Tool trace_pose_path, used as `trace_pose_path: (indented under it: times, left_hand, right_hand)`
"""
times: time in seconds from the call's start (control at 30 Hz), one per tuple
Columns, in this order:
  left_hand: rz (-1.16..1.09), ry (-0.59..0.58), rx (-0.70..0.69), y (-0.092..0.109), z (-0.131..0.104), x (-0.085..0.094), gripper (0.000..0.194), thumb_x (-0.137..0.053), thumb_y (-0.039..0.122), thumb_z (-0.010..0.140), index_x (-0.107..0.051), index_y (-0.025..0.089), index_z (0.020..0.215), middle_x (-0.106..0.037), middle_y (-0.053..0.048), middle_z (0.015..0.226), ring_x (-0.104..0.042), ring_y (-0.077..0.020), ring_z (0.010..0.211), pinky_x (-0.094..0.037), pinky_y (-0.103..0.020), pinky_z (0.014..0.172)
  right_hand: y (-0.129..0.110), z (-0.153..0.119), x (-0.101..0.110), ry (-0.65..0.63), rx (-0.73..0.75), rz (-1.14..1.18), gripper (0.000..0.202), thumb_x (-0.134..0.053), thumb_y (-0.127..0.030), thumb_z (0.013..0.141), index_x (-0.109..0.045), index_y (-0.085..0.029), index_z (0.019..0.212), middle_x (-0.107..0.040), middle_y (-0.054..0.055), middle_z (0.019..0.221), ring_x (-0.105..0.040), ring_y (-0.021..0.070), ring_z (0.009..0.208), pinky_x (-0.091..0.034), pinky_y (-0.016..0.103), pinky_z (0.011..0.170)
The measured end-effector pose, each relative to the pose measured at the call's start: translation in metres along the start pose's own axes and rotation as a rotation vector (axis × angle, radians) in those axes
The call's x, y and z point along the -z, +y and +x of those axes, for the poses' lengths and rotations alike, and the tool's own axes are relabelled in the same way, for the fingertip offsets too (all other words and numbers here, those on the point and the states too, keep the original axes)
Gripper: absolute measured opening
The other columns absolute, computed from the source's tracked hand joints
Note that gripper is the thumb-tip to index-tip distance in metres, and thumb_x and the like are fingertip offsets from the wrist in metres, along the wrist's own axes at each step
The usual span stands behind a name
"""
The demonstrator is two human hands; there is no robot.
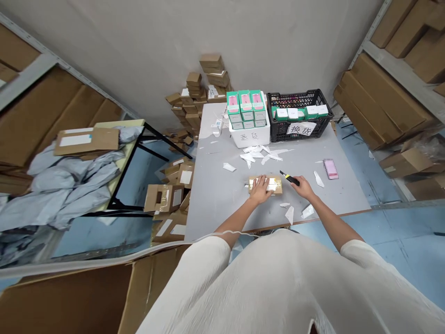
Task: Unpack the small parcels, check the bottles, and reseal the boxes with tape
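A small cardboard box (277,185) with clear tape and a white label lies near the front of the grey table (215,195). On its left part rests my left hand (259,189), flat with the fingers spread, hiding some of the label. Just right of the box, my right hand (303,187) is closed around a utility knife (290,178), black with a yellow part. Its blade end points up and left, over the table near the box's right end. Torn white paper scraps (289,214) lie close to both hands.
Behind the scraps stand a white bin (250,137) of green-and-pink boxes and a black crate (301,129) with green boxes. A pink phone-shaped item (330,169) lies at right. Cartons (170,197) pile up left of the table; grey mailing bags (79,176) cover a side table.
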State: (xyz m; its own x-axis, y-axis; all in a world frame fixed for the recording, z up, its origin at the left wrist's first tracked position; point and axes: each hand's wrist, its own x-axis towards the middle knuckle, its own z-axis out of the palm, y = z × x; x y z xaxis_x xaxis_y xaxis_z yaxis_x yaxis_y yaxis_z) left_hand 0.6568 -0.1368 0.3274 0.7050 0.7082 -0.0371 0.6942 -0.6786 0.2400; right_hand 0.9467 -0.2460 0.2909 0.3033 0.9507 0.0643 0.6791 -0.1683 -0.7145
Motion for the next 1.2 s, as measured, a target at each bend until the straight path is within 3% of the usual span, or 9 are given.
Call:
trace_pose_path:
  times: [0.13, 0.3, 0.4, 0.5, 0.63, 0.8, 0.97, 1.07, 1.2]
  left_hand:
    - [0.027, 0.018, 0.019, -0.013, -0.031, 0.009, 0.07, -0.061, 0.045, 0.104, -0.041, 0.024, 0.168, -0.034, -0.017, 0.18, -0.028, -0.0347, 0.168, -0.023, -0.056, 0.135]
    - [0.035, -0.01, 0.161, -0.02, -0.054, 0.016, 0.039, -0.048, 0.033, 0.11, -0.057, 0.023, 0.146, -0.064, -0.018, 0.149, -0.064, -0.0322, 0.134, -0.048, -0.045, 0.113]
    - [-0.015, -0.104, 0.249, -0.018, -0.058, 0.014, 0.03, -0.04, 0.033, 0.114, -0.058, 0.023, 0.136, -0.075, -0.013, 0.122, -0.074, -0.0296, 0.108, -0.053, -0.041, 0.097]
    - [-0.047, -0.092, 0.28, -0.018, -0.055, 0.008, 0.03, -0.042, 0.035, 0.114, -0.056, 0.022, 0.137, -0.076, -0.013, 0.116, -0.076, -0.0302, 0.105, -0.054, -0.04, 0.095]
    - [-0.097, -0.019, 0.225, -0.022, -0.041, 0.005, 0.033, -0.044, 0.032, 0.112, -0.056, 0.02, 0.14, -0.073, -0.016, 0.133, -0.071, -0.0318, 0.121, -0.053, -0.042, 0.104]
    - [-0.173, -0.008, 0.231, -0.021, -0.014, 0.013, 0.048, -0.045, 0.038, 0.11, -0.049, 0.02, 0.154, -0.064, -0.018, 0.15, -0.064, -0.0335, 0.136, -0.051, -0.045, 0.113]
    - [-0.124, -0.051, 0.292, 0.005, 0.011, 0.016, 0.081, -0.059, 0.059, 0.101, -0.036, 0.017, 0.166, -0.036, -0.023, 0.176, -0.039, -0.041, 0.161, -0.037, -0.053, 0.127]
    - [-0.064, -0.093, 0.34, 0.025, 0.02, 0.008, 0.108, -0.071, 0.069, 0.09, -0.027, 0.016, 0.173, -0.017, -0.025, 0.184, -0.02, -0.0469, 0.169, -0.024, -0.06, 0.133]
    - [0.015, -0.186, 0.278, 0.031, 0.027, -0.007, 0.12, -0.083, 0.051, 0.082, -0.017, 0.018, 0.177, -0.006, -0.025, 0.186, -0.009, -0.0488, 0.171, -0.02, -0.065, 0.134]
  right_hand:
    - [-0.036, 0.029, -0.024, -0.087, 0.107, 0.022, 0.046, -0.062, -0.049, 0.099, -0.07, -0.022, 0.135, -0.071, 0.013, 0.134, -0.065, 0.031, 0.124, -0.051, 0.043, 0.111]
    - [-0.077, 0.053, -0.042, -0.221, 0.166, -0.024, 0.043, -0.061, -0.043, 0.099, -0.07, -0.021, 0.135, -0.073, 0.014, 0.138, -0.063, 0.0345, 0.13, -0.047, 0.046, 0.115]
    - [-0.087, 0.05, -0.043, -0.259, 0.153, -0.057, 0.043, -0.061, -0.043, 0.1, -0.071, -0.021, 0.135, -0.075, 0.013, 0.136, -0.064, 0.0352, 0.129, -0.046, 0.047, 0.115]
    - [-0.083, 0.04, -0.038, -0.234, 0.104, -0.066, 0.044, -0.06, -0.045, 0.1, -0.071, -0.021, 0.135, -0.075, 0.014, 0.137, -0.065, 0.0353, 0.13, -0.047, 0.047, 0.114]
    - [-0.069, 0.025, -0.035, -0.177, -0.004, 0.046, 0.041, -0.058, -0.049, 0.1, -0.069, -0.023, 0.131, -0.077, 0.012, 0.131, -0.07, 0.032, 0.119, -0.054, 0.044, 0.104]
    - [-0.058, 0.003, -0.05, -0.185, -0.149, 0.27, 0.042, -0.059, -0.056, 0.101, -0.06, -0.026, 0.129, -0.08, 0.008, 0.117, -0.074, 0.028, 0.106, -0.059, 0.042, 0.095]
    - [-0.058, -0.006, -0.062, -0.237, -0.216, 0.497, 0.039, -0.061, -0.061, 0.099, -0.054, -0.027, 0.116, -0.079, 0.004, 0.103, -0.075, 0.0237, 0.098, -0.058, 0.041, 0.097]
    - [-0.055, -0.002, -0.053, -0.139, -0.249, 0.492, 0.041, -0.06, -0.062, 0.097, -0.053, -0.027, 0.116, -0.077, 0.005, 0.107, -0.075, 0.0238, 0.096, -0.057, 0.042, 0.097]
    - [-0.045, 0.006, -0.032, -0.046, -0.248, 0.395, 0.042, -0.058, -0.063, 0.095, -0.056, -0.027, 0.115, -0.074, 0.006, 0.109, -0.072, 0.0246, 0.1, -0.056, 0.041, 0.094]
